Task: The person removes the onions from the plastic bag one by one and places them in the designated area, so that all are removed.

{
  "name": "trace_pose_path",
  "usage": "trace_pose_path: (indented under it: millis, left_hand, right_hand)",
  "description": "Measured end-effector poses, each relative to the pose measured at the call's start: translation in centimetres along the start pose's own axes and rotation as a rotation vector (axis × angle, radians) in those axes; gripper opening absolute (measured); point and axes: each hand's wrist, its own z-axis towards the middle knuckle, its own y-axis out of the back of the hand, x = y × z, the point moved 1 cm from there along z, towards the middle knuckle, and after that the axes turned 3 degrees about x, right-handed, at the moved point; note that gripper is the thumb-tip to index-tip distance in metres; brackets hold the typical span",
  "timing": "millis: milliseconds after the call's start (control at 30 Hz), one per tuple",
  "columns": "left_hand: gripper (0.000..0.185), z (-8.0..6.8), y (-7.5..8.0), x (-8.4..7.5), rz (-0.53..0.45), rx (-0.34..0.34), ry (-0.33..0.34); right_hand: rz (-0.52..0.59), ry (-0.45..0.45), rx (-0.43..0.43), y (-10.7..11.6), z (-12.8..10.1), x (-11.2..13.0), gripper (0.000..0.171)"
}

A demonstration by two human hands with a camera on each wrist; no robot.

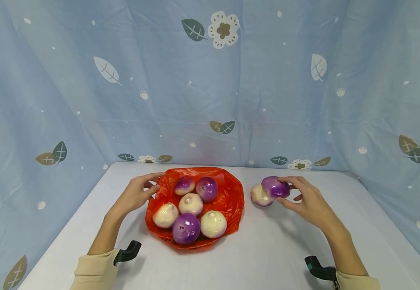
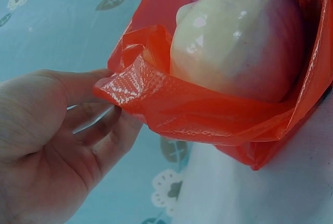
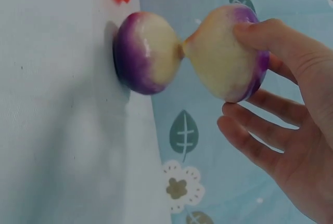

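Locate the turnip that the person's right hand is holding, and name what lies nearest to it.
In the head view the held turnip is right of the red bag, gripped by the right hand and touching a second turnip resting on the table.

Both arms wear cream sleeves (image 1: 95,268), pushed up so the forearms are bare. A black camera mount (image 1: 127,251) is strapped at each cuff.

The red bag (image 2: 208,120) runs off the left-wrist view's top edge
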Motion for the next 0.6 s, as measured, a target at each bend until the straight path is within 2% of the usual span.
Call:
trace_pose_path:
  millis: [233,600]
  left_hand:
    - [0.042,-0.1,0.1,0.1,0.005,-0.008,-0.005]
    - [0.043,-0.1,0.0,-0.2,-0.005,-0.011,-0.01]
  right_hand:
    - [-0.033,-0.017,-0.032,0.7,-0.6,-1.2,0.055]
    - [-0.043,-0.062,-0.016,0.6,-1.2,-2.4,0.057]
